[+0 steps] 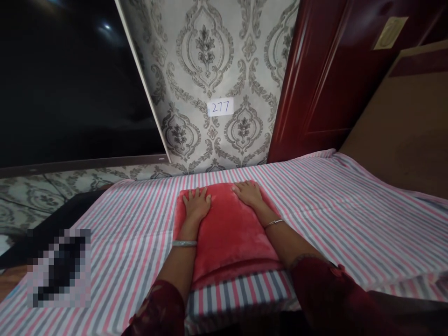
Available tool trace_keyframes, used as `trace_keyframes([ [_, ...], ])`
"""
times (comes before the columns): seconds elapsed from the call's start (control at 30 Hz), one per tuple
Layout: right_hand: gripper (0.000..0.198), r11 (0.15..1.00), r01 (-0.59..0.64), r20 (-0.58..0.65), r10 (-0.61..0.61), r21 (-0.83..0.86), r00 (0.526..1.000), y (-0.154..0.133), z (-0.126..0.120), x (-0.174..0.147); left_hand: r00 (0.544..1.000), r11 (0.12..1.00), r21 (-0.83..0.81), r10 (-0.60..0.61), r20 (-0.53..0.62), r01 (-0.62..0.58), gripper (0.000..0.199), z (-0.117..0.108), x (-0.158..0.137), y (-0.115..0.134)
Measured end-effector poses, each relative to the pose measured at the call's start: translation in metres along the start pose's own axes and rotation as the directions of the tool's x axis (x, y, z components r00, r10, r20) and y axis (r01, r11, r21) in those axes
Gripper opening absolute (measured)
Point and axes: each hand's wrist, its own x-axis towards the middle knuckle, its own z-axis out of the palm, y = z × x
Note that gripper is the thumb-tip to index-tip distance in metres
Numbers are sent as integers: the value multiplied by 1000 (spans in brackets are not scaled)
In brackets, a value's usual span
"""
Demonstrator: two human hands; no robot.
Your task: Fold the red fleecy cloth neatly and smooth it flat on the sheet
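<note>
A red, plush-looking folded cloth lies flat on the striped tablecloth in front of me. On its far left corner rests my left hand, palm down with the fingers spread. My right hand presses flat near the far right corner, fingers stretched out. Neither hand grips anything. Layered folds show along the near edge of the red cloth, close to the table's front edge. Whether it is a blanket or a garment I cannot tell.
A large dark screen stands at the back left. Behind the table is patterned wallpaper with a paper label reading 277. A dark red wooden door and a big cardboard box are at the right. A blurred patch covers the lower left.
</note>
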Motion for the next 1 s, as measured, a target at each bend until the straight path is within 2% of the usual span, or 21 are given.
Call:
trace_keyframes([
  [0.2, 49, 1000, 7, -20, -6, 18, 1000, -1, -4, -6, 1000, 1000, -3, 0, -11, 0, 60, 0, -2, -1],
  [0.37, 49, 999, 23, 10, -24, 49, 1000, -5, -20, -17, 999, 1000, -6, 13, -30, -13, 59, -2, -3, -1],
  [0.53, 51, 998, 52, 56, -54, 44, 997, -7, -34, -49, 999, 999, -25, 28, -32, -28, 57, -1, -1, -2],
  [0.67, 55, 997, 80, 42, -79, -11, 996, -4, -29, -80, 996, 996, -62, 52, -77, -57, 55, -9, -4, -2],
  [0.8, 56, 995, 96, -19, -96, -41, 995, 0, -18, -93, 983, 982, -107, 143, -117, -155, 54, -25, -25, -5],
  [0.9, 56, 994, 100, -51, -102, -39, 993, -1, -14, -92, 963, 958, -93, 268, -39, -270, 57, -27, -55, -8],
  [1.0, 58, 994, 109, -47, -109, -4, 993, 2, -15, -93, 949, 949, -45, 315, 28, -313, 62, -20, -82, -10],
])
